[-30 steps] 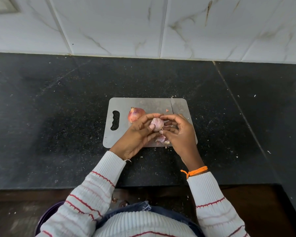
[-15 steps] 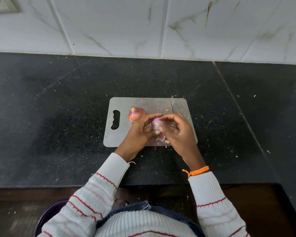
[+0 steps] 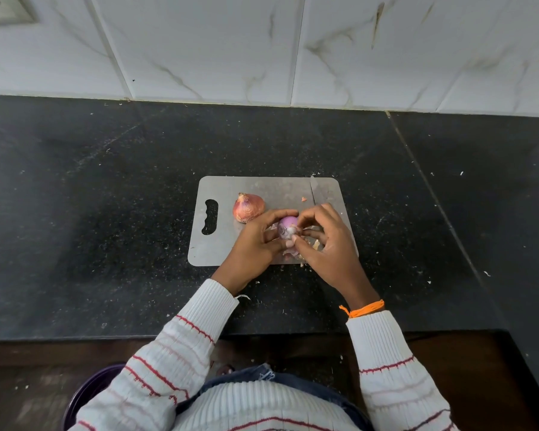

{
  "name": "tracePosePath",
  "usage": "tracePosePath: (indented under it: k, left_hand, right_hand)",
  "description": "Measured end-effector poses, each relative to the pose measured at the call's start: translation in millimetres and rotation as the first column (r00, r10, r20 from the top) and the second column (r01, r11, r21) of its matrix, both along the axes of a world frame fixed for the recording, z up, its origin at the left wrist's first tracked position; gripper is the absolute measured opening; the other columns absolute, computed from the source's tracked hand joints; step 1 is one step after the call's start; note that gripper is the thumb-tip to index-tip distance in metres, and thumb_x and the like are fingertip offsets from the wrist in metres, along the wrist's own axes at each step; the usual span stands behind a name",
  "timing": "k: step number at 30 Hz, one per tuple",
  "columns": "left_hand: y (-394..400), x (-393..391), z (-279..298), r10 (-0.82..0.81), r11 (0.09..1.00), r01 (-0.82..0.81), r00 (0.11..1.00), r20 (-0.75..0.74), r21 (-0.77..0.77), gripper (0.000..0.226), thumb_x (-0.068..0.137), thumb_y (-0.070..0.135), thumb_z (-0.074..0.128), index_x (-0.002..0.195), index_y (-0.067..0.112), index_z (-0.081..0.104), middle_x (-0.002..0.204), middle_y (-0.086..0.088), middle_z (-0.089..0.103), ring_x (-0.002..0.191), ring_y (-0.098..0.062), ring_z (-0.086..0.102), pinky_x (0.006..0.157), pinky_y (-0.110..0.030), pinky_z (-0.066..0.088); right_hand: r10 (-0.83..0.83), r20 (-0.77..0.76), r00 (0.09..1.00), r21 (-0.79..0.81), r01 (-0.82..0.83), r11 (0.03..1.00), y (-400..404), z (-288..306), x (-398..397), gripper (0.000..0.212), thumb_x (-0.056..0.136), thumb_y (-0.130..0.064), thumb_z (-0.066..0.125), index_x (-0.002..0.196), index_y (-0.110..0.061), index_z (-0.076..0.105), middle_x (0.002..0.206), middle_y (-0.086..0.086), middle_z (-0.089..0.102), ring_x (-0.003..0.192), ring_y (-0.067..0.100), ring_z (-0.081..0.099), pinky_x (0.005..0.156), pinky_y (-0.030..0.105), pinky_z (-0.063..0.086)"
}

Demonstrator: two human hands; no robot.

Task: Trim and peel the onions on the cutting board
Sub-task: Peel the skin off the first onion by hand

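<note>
A grey cutting board (image 3: 262, 188) lies on the black counter. Over its near half my left hand (image 3: 255, 241) grips a small purple onion (image 3: 287, 223) whose top is peeled bare. My right hand (image 3: 324, 244) pinches loose skin at the onion's near side, fingers curled against it. An unpeeled red-brown onion (image 3: 248, 207) sits on the board just left of my hands. A knife blade (image 3: 315, 191) lies along the board's right part, its handle hidden under my right hand. Peel scraps (image 3: 293, 253) lie under my hands.
The black stone counter (image 3: 106, 228) stretches wide on both sides of the board, dotted with small peel flecks. A white tiled wall (image 3: 262, 48) closes the back. A dark purple bin rim (image 3: 84, 396) shows below the counter edge at lower left.
Both hands stayed over the board. The onion has turned in my left hand and shows more bare purple surface; my right fingers shifted onto skin at its near side.
</note>
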State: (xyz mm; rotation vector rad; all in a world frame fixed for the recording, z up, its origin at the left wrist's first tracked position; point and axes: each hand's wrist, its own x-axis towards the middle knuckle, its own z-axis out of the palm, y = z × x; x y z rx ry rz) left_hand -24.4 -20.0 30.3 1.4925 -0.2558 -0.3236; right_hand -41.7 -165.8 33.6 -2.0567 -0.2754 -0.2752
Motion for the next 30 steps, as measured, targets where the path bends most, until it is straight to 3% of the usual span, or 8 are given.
tracePosePath:
  k: [3, 7, 10, 13, 18, 21, 25, 30]
  left_hand:
    - [0, -1, 1, -0.008, 1.000, 0.008, 1.000, 0.006, 0.007, 0.042, 0.082, -0.017, 0.056, 0.119, 0.003, 0.054, 0.110, -0.005, 0.062, 0.098, -0.006, 0.064, 0.074, -0.017, 0.053]
    - [0, -2, 1, -0.003, 1.000, 0.003, 1.000, -0.004, -0.007, 0.043, 0.082, -0.017, 0.055, 0.118, 0.006, 0.055, 0.112, -0.005, 0.063, 0.098, -0.009, 0.066, 0.075, -0.018, 0.053]
    - [0, -3, 3, 0.002, 1.000, -0.002, 1.000, -0.017, -0.022, 0.043, 0.082, -0.017, 0.055, 0.117, 0.009, 0.056, 0.115, -0.007, 0.061, 0.095, -0.007, 0.066, 0.073, -0.017, 0.053]
    - [1, -2, 4, 0.005, 0.999, -0.006, 1.000, -0.030, -0.034, 0.043, 0.082, -0.017, 0.057, 0.113, 0.013, 0.057, 0.113, -0.005, 0.062, 0.095, -0.008, 0.067, 0.072, -0.018, 0.053]
    - [0, -3, 3, 0.016, 0.999, -0.017, 1.000, -0.021, -0.035, 0.042, 0.081, -0.015, 0.059, 0.112, 0.013, 0.057, 0.113, -0.006, 0.062, 0.096, -0.012, 0.067, 0.077, -0.020, 0.053]
    - [0, -3, 3, 0.041, 0.999, -0.041, 0.999, -0.008, -0.030, 0.044, 0.079, -0.015, 0.061, 0.113, 0.012, 0.056, 0.114, -0.007, 0.061, 0.098, -0.015, 0.066, 0.078, -0.021, 0.054]
    - [-2, -4, 3, 0.138, 0.990, -0.138, 0.990, -0.001, -0.030, 0.042, 0.075, -0.016, 0.065, 0.109, 0.007, 0.053, 0.107, -0.003, 0.062, 0.090, -0.014, 0.068, 0.074, -0.023, 0.056]
    - [-2, -3, 1, 0.198, 0.980, -0.198, 0.980, 0.000, -0.018, 0.044, 0.072, -0.015, 0.069, 0.099, 0.016, 0.054, 0.103, 0.000, 0.062, 0.094, -0.022, 0.068, 0.079, -0.028, 0.056]
  right_hand:
    - [0.024, -0.009, 1.000, -0.025, -0.024, 0.999, 0, 1, -1, 0.022, 0.074, -0.012, 0.064, 0.096, -0.017, 0.061, 0.101, -0.004, 0.048, 0.095, 0.001, 0.053, 0.079, 0.017, 0.050]
    - [0.028, 0.012, 1.000, -0.041, -0.028, 0.999, -1, -2, 1, 0.015, 0.074, -0.010, 0.067, 0.084, -0.016, 0.058, 0.096, -0.011, 0.045, 0.090, -0.001, 0.053, 0.076, 0.014, 0.049]
    - [-0.002, 0.038, 0.999, -0.008, 0.002, 1.000, -1, -4, 1, 0.016, 0.072, -0.009, 0.068, 0.077, -0.015, 0.054, 0.092, -0.010, 0.046, 0.086, 0.003, 0.054, 0.073, 0.017, 0.051]
    - [-0.006, 0.037, 0.999, 0.019, 0.006, 1.000, 0, -3, 0, 0.022, 0.073, -0.008, 0.070, 0.084, -0.019, 0.055, 0.095, -0.005, 0.047, 0.089, 0.008, 0.056, 0.074, 0.024, 0.054]
    - [0.010, 0.028, 1.000, 0.010, -0.010, 1.000, 0, -3, 0, 0.015, 0.074, -0.010, 0.068, 0.081, -0.017, 0.056, 0.094, -0.008, 0.047, 0.089, 0.003, 0.055, 0.075, 0.015, 0.051]
    - [-0.042, 0.004, 0.999, 0.129, 0.041, 0.991, -1, -6, 0, 0.011, 0.078, -0.011, 0.065, 0.076, -0.012, 0.054, 0.088, 0.000, 0.050, 0.083, 0.008, 0.056, 0.074, 0.021, 0.052]
    - [-0.167, -0.150, 0.975, 0.362, 0.211, 0.908, 6, -7, -1, 0.008, 0.086, -0.009, 0.065, 0.080, -0.011, 0.058, 0.081, 0.003, 0.060, 0.078, 0.011, 0.059, 0.075, 0.030, 0.051]
    - [-0.229, -0.219, 0.948, 0.449, 0.307, 0.839, 16, -5, -2, 0.013, 0.079, -0.010, 0.073, 0.079, -0.016, 0.061, 0.079, 0.009, 0.065, 0.075, 0.017, 0.064, 0.071, 0.033, 0.055]
